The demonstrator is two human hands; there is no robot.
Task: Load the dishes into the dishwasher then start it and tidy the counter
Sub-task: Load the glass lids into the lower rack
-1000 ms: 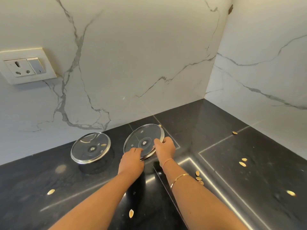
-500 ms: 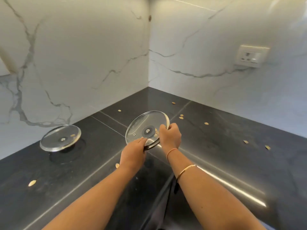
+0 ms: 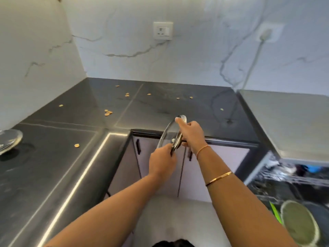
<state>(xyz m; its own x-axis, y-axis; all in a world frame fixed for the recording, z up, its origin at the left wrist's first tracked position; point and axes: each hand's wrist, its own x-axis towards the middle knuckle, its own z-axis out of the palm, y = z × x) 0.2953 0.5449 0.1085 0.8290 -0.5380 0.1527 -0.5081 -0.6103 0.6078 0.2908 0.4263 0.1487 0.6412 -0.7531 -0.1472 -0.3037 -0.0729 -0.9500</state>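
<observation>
Head view is showing both hands gripping a glass lid [image 3: 168, 134] on edge in the air, off the black counter [image 3: 160, 106]: the left hand [image 3: 162, 162] is pinching its lower rim, the right hand [image 3: 191, 134] is clasping its upper rim. At right, the open dishwasher [image 3: 288, 177] is holding blurred dishes and a round plate [image 3: 299, 221].

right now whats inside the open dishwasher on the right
In the dishwasher, the wire rack holds blurred dark and blue items, and a round pale plate sits lower down. Motion blur and the frame edge hide the rest.
</observation>
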